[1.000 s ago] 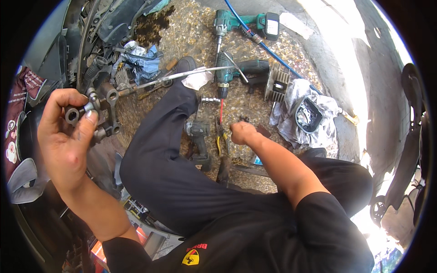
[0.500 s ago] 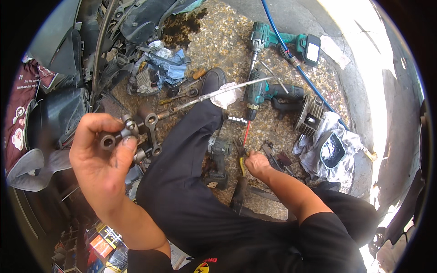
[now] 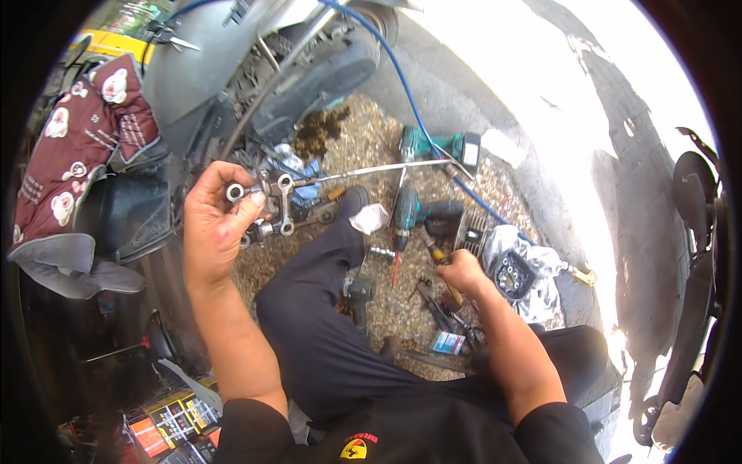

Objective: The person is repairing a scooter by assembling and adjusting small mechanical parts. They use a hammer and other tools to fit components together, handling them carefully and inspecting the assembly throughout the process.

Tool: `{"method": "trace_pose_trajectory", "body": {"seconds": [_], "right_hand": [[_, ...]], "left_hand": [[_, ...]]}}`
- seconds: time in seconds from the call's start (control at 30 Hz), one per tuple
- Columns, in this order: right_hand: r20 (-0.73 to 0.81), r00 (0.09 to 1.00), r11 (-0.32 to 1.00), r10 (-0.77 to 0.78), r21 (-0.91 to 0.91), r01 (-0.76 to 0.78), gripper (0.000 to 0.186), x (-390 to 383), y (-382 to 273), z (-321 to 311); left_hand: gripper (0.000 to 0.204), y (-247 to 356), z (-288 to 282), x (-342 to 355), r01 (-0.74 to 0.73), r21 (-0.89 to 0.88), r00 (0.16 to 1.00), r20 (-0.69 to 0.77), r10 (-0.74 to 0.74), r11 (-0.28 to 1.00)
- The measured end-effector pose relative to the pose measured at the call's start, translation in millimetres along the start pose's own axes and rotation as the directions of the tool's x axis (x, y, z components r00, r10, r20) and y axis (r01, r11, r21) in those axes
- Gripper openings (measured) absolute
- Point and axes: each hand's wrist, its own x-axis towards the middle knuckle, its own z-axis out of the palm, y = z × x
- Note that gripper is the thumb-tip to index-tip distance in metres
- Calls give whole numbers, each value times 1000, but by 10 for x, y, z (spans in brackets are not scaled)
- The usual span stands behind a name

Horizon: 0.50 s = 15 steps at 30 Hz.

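In my left hand (image 3: 216,230) I pinch a likely heavy, stiff metal part (image 3: 286,205), best held mid-body; my right hand (image 3: 464,272) grips pliers (image 3: 439,256).

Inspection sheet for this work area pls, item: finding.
Surface: pebbled ground, dark stain toward the far side.
Work items: metal part held up off the ground; pliers, yellow-handled.
Clutter: two green drills, grey drill, finned block, silver cloth under a dark housing.
Hands: left pinches the metal part; right grips the pliers.
Cables: blue hose crosses the far green drill; power cords, nothing seen near the drills.
Surroundings: grey panels and maroon cover at left; sunlit pavement at right.
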Motion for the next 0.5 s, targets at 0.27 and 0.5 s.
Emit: {"method": "trace_pose_trajectory", "body": {"seconds": [0.27, 0.5], "right_hand": [[-678, 724, 557, -129, 554, 618, 48, -1091, 64, -1548], [-821, 446, 187, -357, 405, 895, 51, -2289, -437, -2588]], "left_hand": [[14, 493, -148, -335, -145, -542, 986, -7, 168, 828], [18, 38, 191, -499, -109, -935, 988, -64, 144, 337]]}}
